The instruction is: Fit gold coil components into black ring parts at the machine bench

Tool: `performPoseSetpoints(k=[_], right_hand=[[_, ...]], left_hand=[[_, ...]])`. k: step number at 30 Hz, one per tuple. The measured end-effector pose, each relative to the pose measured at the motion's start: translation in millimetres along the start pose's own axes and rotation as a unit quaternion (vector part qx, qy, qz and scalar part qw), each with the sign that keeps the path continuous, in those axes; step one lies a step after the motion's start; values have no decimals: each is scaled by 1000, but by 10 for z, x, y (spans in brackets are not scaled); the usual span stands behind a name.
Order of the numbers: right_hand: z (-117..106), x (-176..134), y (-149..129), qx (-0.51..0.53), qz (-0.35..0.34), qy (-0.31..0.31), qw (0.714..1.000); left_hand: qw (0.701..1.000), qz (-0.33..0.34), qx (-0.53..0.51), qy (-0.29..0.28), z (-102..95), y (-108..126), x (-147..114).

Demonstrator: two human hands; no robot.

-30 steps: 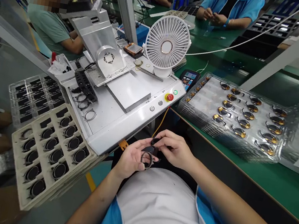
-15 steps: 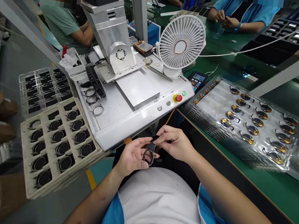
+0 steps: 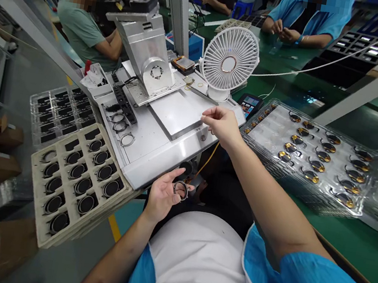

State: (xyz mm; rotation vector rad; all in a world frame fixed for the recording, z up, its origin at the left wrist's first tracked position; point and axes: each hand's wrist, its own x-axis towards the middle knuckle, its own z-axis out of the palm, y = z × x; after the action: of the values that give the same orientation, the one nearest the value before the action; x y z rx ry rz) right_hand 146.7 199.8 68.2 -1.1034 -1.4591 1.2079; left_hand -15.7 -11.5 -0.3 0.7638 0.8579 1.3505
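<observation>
My left hand (image 3: 162,196), low in front of my body, has its thumb and fingers around a thin dark metal ring (image 3: 186,191), which looks like a watch case ring. A dark round piece (image 3: 186,166) shows just beyond the left fingertips; whether they touch it I cannot tell. My right hand (image 3: 221,124) is raised over the front edge of the white machine (image 3: 157,158), fingertips pinched together beside the flat metal plate (image 3: 175,112). Anything between those fingertips is too small to make out.
At left, a beige tray (image 3: 82,150) holds round dark parts in rings. Loose rings (image 3: 126,139) lie on the machine, where a white fan (image 3: 228,63) stands at the back. Stacked clear trays (image 3: 269,135) with ribboned discs are at right. Co-workers sit beyond.
My right hand has left the left hand and moved up and forward to the machine's front edge. My left hand keeps the ring, slightly farther left.
</observation>
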Motion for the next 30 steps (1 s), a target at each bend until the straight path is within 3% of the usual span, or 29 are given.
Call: performPoseSetpoints(k=[3,9,14,19,23,25,27,30], right_hand=[[-19,90,-23,-24,7,-18,1000],[-156,-59,11,-69,-75,-5,995],[-12,229,115,-47,-53,26,997],[89,380,177,-179,-84,70,978],[13,-105,169,-179,-115,131,968],[8,-532,177,-133,-85,73,985],[56,-970,206,-71,-34,-32,996],[193,-1425,271,23,38,-119,992]], left_hand=[[1000,9,-1,4,-51,-5,-87],[1000,-2,-16,0,-128,-114,-182],[1000,1,-4,-14,-36,-121,-105],[997,60,37,-36,13,-8,-39],[983,125,134,-22,-25,21,-115],[964,161,213,-6,-30,-13,-168],[933,186,307,-5,-12,-67,-195],[861,213,459,-47,39,-141,-166]])
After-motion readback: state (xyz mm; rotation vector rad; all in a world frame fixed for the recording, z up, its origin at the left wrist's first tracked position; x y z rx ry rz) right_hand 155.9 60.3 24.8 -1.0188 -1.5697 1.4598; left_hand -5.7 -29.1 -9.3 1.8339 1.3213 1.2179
